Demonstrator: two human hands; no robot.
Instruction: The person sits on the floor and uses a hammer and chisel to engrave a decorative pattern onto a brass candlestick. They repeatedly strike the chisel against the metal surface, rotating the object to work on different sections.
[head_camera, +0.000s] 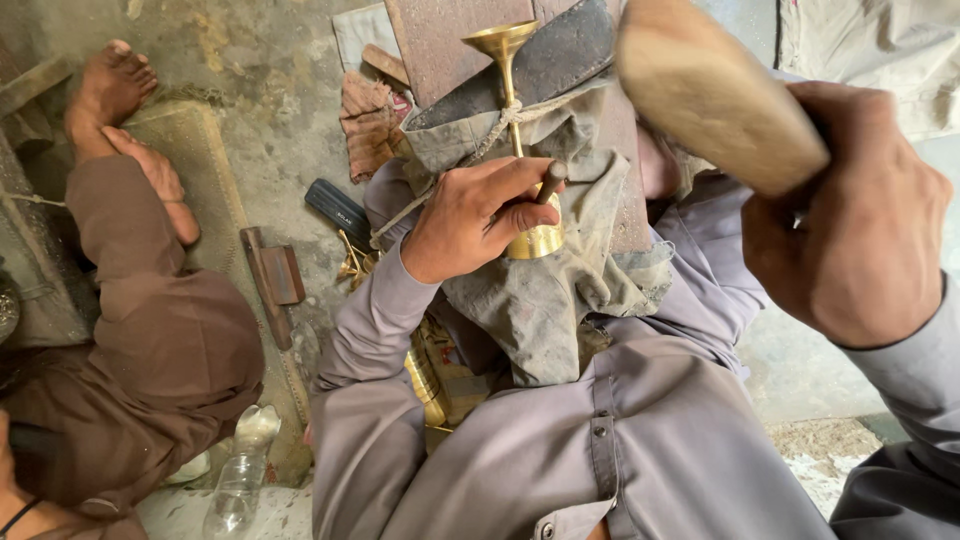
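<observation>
A brass goblet lies on a grey cloth over my lap, tied down with cord, its flared end pointing away from me. My left hand is closed around a thin dark punch held against the goblet's round brass base. My right hand is raised at the upper right, gripping a thick wooden mallet above the goblet.
A dark wooden board lies under the cloth. A second person in brown clothes sits at the left, bare feet on the concrete floor. A wooden tool, a black case, rags and a plastic bottle lie between us.
</observation>
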